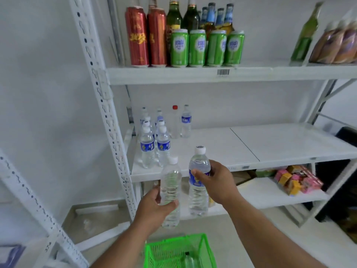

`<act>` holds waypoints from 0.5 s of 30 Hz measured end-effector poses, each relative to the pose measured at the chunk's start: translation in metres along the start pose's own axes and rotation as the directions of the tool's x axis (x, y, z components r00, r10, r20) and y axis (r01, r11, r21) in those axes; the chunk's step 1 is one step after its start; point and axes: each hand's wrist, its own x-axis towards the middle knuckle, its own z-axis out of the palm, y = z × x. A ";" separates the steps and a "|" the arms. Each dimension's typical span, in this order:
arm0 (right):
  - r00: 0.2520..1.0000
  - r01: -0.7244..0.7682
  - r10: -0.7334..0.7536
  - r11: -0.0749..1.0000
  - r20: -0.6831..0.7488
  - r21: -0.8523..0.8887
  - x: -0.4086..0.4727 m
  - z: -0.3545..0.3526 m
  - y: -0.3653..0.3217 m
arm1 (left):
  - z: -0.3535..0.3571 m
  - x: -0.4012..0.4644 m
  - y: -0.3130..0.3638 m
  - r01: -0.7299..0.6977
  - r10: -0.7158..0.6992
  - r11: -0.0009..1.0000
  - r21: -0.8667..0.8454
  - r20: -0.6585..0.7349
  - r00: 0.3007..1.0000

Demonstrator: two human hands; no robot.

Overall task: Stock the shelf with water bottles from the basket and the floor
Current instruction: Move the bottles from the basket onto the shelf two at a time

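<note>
Before a white shelf (212, 163), left hand (154, 207) wrapped around an unlabelled water bottle (171, 188), right hand (216, 182) gripping a blue-labelled water bottle (199, 182), both held upright just short of the middle shelf's front edge. Beyond, rows of stocked water bottles (154, 140) at that shelf's left end. Above, red cans (146, 37) and green cans (206, 47). Below, green basket (179, 250) on the floor with another bottle inside.

Red cans (145, 36), green cans (206, 47), glass bottles (193, 16) on top, colourful boxes (297, 179) low right
</note>
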 end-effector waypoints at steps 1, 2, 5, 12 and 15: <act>1.000 0.007 -0.007 1.000 -0.004 0.005 0.004 -0.005 -0.002 | 0.004 0.003 0.006 -0.004 0.004 1.000 -0.008 -0.001 1.000; 1.000 0.012 -0.012 1.000 -0.006 0.009 0.009 -0.011 -0.002 | 0.008 0.006 0.012 -0.009 0.009 1.000 -0.013 -0.006 1.000; 0.999 0.034 -0.034 0.999 0.000 0.019 0.029 -0.028 -0.001 | 0.023 0.019 0.029 -0.026 0.025 1.000 -0.013 -0.024 0.999; 0.994 0.084 -0.085 0.996 0.068 0.017 0.090 -0.066 0.017 | 0.071 0.062 0.059 0.026 -0.033 0.998 -0.059 -0.116 0.993; 0.992 0.083 -0.086 0.996 0.097 0.028 0.118 -0.078 0.025 | 0.090 0.081 0.067 0.051 -0.056 0.998 -0.035 -0.157 0.986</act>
